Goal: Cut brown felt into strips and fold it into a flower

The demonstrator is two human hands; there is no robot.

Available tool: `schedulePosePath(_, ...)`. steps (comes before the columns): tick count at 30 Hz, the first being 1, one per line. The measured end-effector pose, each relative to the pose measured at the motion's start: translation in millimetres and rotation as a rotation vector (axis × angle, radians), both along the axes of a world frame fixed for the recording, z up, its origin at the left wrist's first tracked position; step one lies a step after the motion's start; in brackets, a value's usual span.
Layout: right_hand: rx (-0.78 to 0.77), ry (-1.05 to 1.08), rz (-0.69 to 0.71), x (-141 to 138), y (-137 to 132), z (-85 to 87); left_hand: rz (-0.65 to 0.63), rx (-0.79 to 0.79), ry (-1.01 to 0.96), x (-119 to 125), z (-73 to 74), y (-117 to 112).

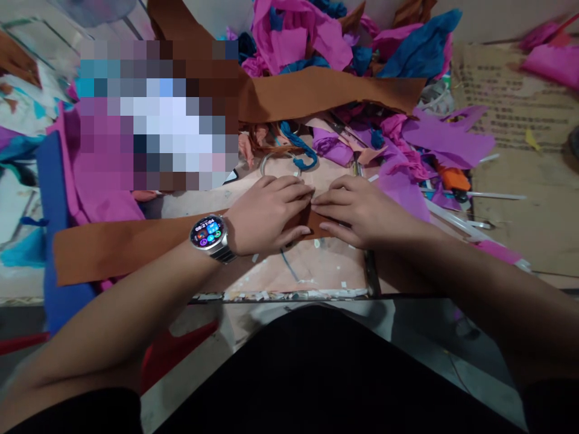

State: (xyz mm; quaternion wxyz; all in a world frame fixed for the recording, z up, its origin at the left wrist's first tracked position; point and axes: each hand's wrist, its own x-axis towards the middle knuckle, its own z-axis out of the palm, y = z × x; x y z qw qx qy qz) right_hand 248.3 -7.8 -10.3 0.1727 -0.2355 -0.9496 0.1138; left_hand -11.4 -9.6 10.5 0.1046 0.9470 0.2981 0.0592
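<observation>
A long brown crepe paper strip (122,247) runs along the near part of the table, from the left edge toward the middle. My left hand (266,214), with a smartwatch (208,234) at the wrist, has its fingers closed over the strip and its thumb at the lower edge. Facing it, my right hand (357,211) grips the same paper near its right end, fingers curled together. The fingertips of both hands nearly meet. Only a small darker bit of paper shows between them, and the parts under my palms are hidden.
A second brown strip (325,93) lies across the back, before a heap of pink and blue paper (303,42). Purple paper scraps (447,135) and white sticks (461,223) lie at right by printed cardboard (520,199). A blue board (58,199) stands at left. One patch is pixelated.
</observation>
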Motion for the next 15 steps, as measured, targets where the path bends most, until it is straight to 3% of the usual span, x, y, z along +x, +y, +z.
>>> schedulePosePath(15, 0.071, -0.064, 0.004, -2, -4, 11.7, -0.009, 0.013, 0.052, 4, 4.7, -4)
